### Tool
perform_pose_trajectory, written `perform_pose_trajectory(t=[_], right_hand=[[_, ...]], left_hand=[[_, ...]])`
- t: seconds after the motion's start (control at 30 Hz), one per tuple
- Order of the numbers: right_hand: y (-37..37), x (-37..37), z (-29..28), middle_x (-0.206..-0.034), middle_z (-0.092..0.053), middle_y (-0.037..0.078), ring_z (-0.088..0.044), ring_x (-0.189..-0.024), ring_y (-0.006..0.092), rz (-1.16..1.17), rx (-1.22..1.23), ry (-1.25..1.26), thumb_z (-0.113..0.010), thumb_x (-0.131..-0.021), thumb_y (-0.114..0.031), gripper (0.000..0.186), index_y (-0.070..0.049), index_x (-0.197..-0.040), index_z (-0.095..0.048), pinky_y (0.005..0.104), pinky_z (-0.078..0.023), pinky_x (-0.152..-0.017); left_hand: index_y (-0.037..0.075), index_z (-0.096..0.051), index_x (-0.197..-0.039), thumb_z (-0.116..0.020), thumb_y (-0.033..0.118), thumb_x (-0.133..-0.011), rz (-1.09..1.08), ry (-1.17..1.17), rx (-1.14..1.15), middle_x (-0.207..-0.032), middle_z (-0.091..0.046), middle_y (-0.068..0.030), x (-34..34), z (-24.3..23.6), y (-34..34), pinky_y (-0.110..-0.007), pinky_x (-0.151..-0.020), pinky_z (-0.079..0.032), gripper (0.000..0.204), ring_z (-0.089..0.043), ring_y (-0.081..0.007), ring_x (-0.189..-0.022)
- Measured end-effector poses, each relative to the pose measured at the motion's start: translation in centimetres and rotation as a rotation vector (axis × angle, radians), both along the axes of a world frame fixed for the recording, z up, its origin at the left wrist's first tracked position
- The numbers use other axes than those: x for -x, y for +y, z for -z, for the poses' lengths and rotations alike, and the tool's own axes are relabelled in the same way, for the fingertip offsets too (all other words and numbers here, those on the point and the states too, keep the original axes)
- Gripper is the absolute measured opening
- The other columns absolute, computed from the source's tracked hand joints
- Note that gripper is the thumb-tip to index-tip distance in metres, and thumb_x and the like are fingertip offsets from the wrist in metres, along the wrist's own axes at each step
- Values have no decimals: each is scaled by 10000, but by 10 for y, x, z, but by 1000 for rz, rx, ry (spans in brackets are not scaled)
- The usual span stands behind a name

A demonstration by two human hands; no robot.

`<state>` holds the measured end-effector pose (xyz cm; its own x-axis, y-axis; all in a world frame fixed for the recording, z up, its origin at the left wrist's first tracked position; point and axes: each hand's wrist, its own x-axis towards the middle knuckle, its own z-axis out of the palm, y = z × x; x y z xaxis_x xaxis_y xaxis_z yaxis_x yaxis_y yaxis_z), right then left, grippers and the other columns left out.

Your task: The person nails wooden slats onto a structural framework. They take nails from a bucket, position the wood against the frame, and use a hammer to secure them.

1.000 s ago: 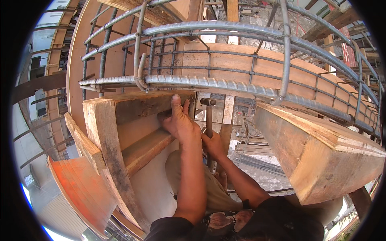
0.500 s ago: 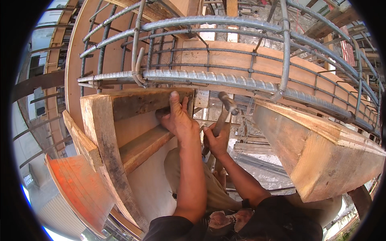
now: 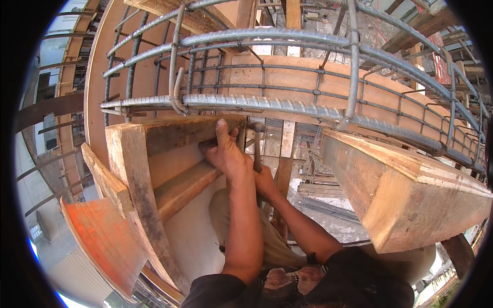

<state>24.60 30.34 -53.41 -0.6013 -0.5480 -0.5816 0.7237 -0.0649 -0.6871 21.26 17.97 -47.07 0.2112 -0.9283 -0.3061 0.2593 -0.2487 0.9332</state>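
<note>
My left hand (image 3: 229, 154) grips the right end of a wooden formwork panel (image 3: 177, 192). Its thumb points up against the weathered upper timber (image 3: 195, 128), and some of its fingers are hidden behind the hand. Close by on the right, my right hand (image 3: 265, 184) is closed around the handle of a hammer (image 3: 258, 149), partly covered by my left wrist. The blurred hammer head (image 3: 256, 127) is up beside the end of the upper timber; I cannot tell whether it touches.
A cage of steel rebar (image 3: 267, 102) crosses just beyond my hands. At the right stands another timber-edged form (image 3: 395, 190). An orange-stained curved board (image 3: 102, 241) lies at lower left. Below, through the gap, more timbers and rods (image 3: 328, 190) show.
My right hand has swung the hammer leftward, bringing its head up to the panel's end and the hand behind my left wrist. My left hand keeps its place on the panel.
</note>
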Motion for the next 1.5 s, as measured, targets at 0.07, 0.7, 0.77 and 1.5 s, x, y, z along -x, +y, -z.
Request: perform_pose_trajectory(t=[0.07, 0.7, 0.77, 1.5], right_hand=[[6, 7, 16, -623, -517, -20, -469, -499, 73, -491, -101, -63, -675, -975, -205, 258, -70, -799, -542, 266, -357, -433], [5, -4, 18, -648, -575, 5, -485, -549, 68, -308, -145, 45, -637, -979, -212, 223, -42, -849, -578, 275, -402, -492], [9, 4, 11, -759, -649, 28, -538, -717, 68, -559, -239, -104, -643, -982, -262, 286, -16, -838, -623, 281, -457, -609], [-5, 68, -126, -655, -603, 35, -562, -549, 97, -211, 441, 440, -652, -957, -87, 174, -28, -815, -571, 265, -448, -501]], left_hand=[[23, -491, -1174, -851, 111, -819, 15, -6, -16, -1153, -622, -110, 9, 2, -8, -362, -743, -607, 513, -637, -209, -972], [13, -583, -1019, -831, 189, -863, -5, -136, 47, -814, -569, -7, 14, -3, 3, -262, -686, -586, 342, -491, -89, -653], [20, -549, -1069, -831, 152, -853, 24, -69, 42, -957, -604, -45, 12, -3, 3, -281, -689, -582, 379, -567, -131, -796], [19, -575, -1280, -644, 273, -971, 227, -1452, 1025, -1198, -624, -162, -22, -242, -1, -543, -1061, -409, 405, -583, -367, -1172]])
